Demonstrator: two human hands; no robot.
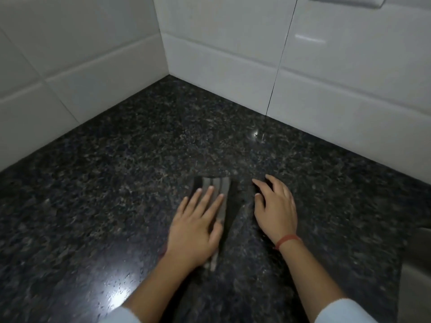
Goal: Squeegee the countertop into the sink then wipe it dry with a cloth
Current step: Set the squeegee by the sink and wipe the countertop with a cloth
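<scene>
A grey and black striped cloth (220,190) lies on the dark speckled granite countertop (144,159), in front of the tiled corner. My left hand (198,227) presses flat on the cloth with its fingers spread, covering most of it. My right hand (276,206) rests on the bare countertop just right of the cloth, fingers bent and fingertips touching the stone, with nothing visibly in it. A red band circles that wrist. No squeegee is in view.
White tiled walls (77,66) meet in a corner behind the counter. A pale grey recess, apparently the sink (417,271), cuts into the counter at the right edge. Small droplets glint in the light patch on the near left counter (112,285).
</scene>
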